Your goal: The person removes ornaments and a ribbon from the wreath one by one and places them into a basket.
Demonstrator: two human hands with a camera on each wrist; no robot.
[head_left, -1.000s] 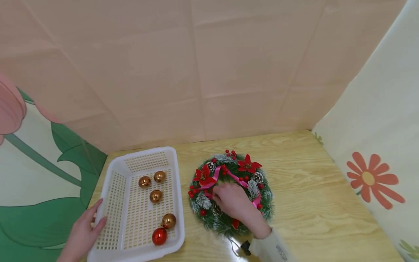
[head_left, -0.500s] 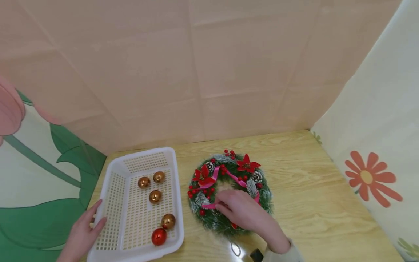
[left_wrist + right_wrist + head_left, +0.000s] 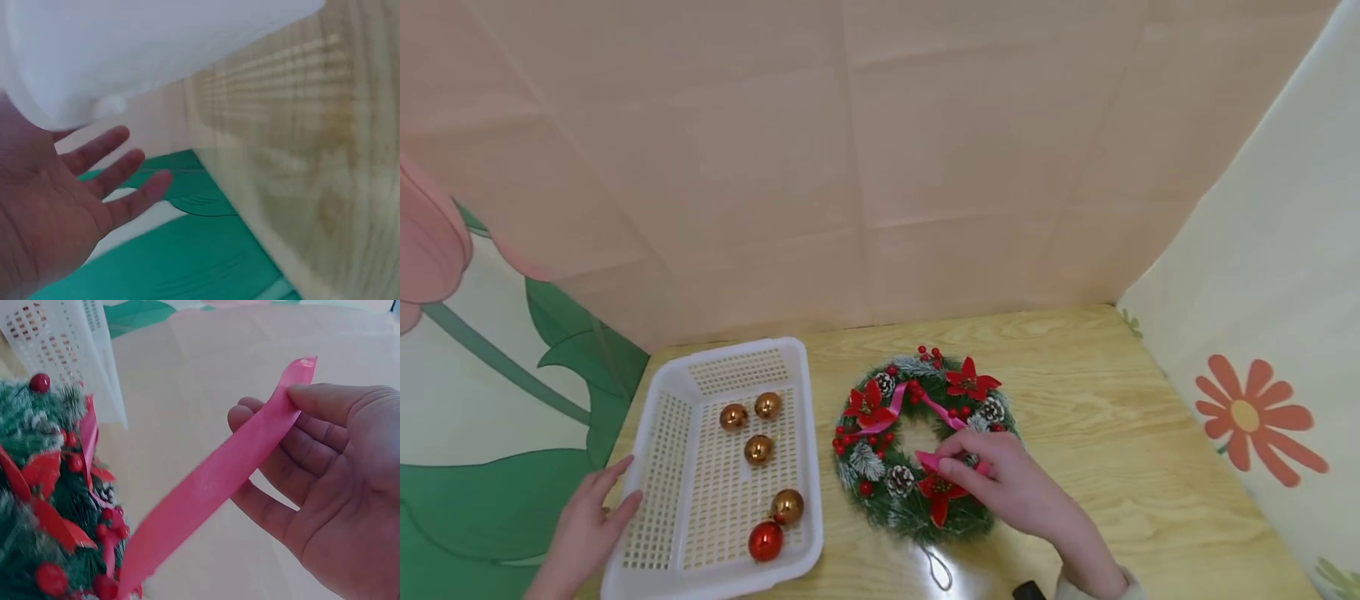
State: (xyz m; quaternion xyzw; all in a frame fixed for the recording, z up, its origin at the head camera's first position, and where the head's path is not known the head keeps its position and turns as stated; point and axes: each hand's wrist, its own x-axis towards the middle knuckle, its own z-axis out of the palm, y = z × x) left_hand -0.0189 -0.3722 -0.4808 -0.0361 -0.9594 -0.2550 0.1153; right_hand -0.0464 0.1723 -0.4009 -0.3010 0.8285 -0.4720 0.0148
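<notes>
A green wreath (image 3: 925, 521) with red poinsettias, berries and pinecones lies on the table. My right hand (image 3: 1018, 479) is over its right side and pinches a pink ribbon (image 3: 209, 487) between thumb and fingers. In the right wrist view the ribbon runs slanting from the wreath up to the thumb, its end sticking out past it. My left hand (image 3: 583, 525) is at the left rim of a white plastic basket (image 3: 815, 467), fingers extended. Below that basket's edge, the left wrist view shows spread fingers (image 3: 119, 172) of this hand.
Inside the basket are several gold baubles (image 3: 759, 450) and one red bauble (image 3: 766, 542). A thin loop (image 3: 938, 571) sticks out at the wreath's front, and a small black object (image 3: 1028, 591) is at the frame's bottom edge. A beige sheet (image 3: 865, 167) hangs behind the wooden table (image 3: 1097, 417).
My right hand has moved right from the wreath's centre, drawing the pink ribbon end with it. A pinecone and lower poinsettia have come into full sight. The left hand stays at the basket.
</notes>
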